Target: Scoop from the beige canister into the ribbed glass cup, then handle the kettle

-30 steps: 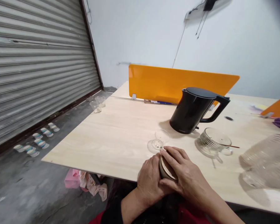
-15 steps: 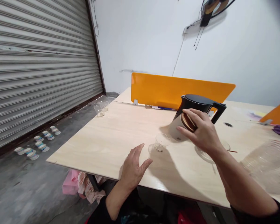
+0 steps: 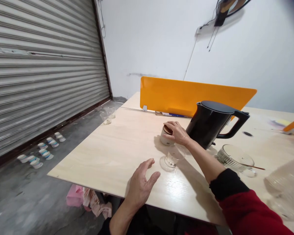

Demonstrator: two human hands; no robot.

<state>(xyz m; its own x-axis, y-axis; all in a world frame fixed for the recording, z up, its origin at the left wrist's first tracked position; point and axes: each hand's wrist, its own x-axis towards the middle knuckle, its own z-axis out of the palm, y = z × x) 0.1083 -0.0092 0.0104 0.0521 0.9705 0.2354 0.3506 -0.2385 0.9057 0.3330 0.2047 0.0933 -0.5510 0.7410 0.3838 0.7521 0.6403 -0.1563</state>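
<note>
My right hand (image 3: pixel 177 132) is stretched out over the table and closed on a small white jar with a brown lid (image 3: pixel 165 135), which rests on the wooden tabletop (image 3: pixel 117 147) just left of the black electric kettle (image 3: pixel 210 123). A small clear glass cup (image 3: pixel 174 156) stands under my right forearm, nearer to me. My left hand (image 3: pixel 142 184) hovers over the front edge of the table, fingers spread, holding nothing.
A ribbed glass pitcher with a thin stick (image 3: pixel 235 158) sits right of the kettle. A large clear glass vessel (image 3: pixel 286 186) is at the far right. An orange divider (image 3: pixel 193 96) stands behind. Two clear cups (image 3: pixel 107 116) sit at the table's left corner. Small cups (image 3: pixel 42 150) lie on the floor.
My right hand carried the jar from in front of the kettle down to the tabletop left of it. My left hand stayed near the front edge.
</note>
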